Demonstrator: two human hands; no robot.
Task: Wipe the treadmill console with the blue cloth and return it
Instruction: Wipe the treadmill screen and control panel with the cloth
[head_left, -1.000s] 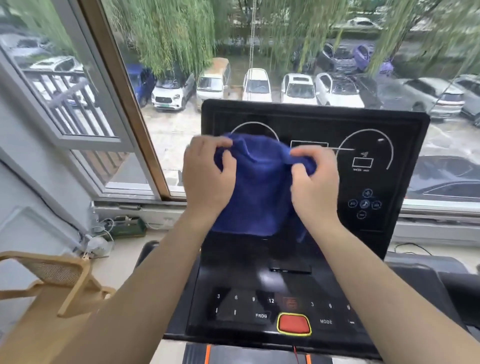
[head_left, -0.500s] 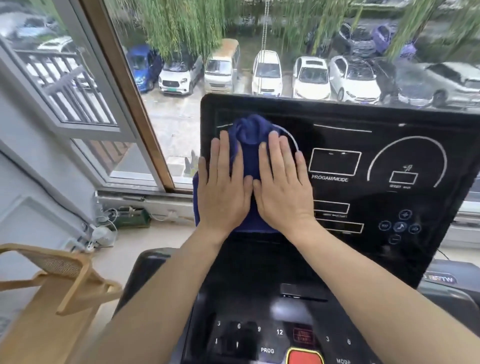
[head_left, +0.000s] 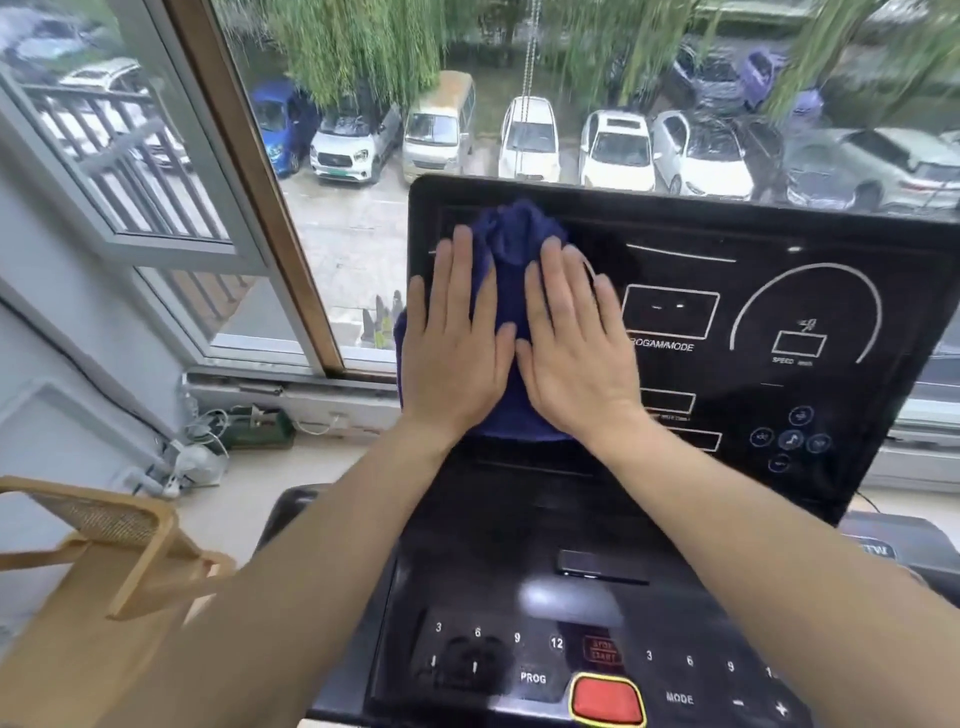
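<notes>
The blue cloth (head_left: 511, 244) is bunched against the upper left of the black treadmill console screen (head_left: 753, 322). My left hand (head_left: 454, 353) and my right hand (head_left: 576, 353) lie flat on it side by side, fingers straight and pointing up, pressing it to the screen. Cloth shows above my fingertips, between my hands and below my wrists, and its left edge hangs past the screen's left side. The rest of the cloth is hidden under my palms.
Below the screen is the sloping button panel (head_left: 519, 519) with a red stop button (head_left: 605, 699). A wooden chair (head_left: 104, 545) stands at the lower left. A window frame (head_left: 260, 208) is close behind the console, with cables and plugs (head_left: 208, 447) on the floor below it.
A second ago my fingers pinched the bunched cloth in front of the screen's middle. Both hands have since flattened on it at the screen's left and slid slightly upward.
</notes>
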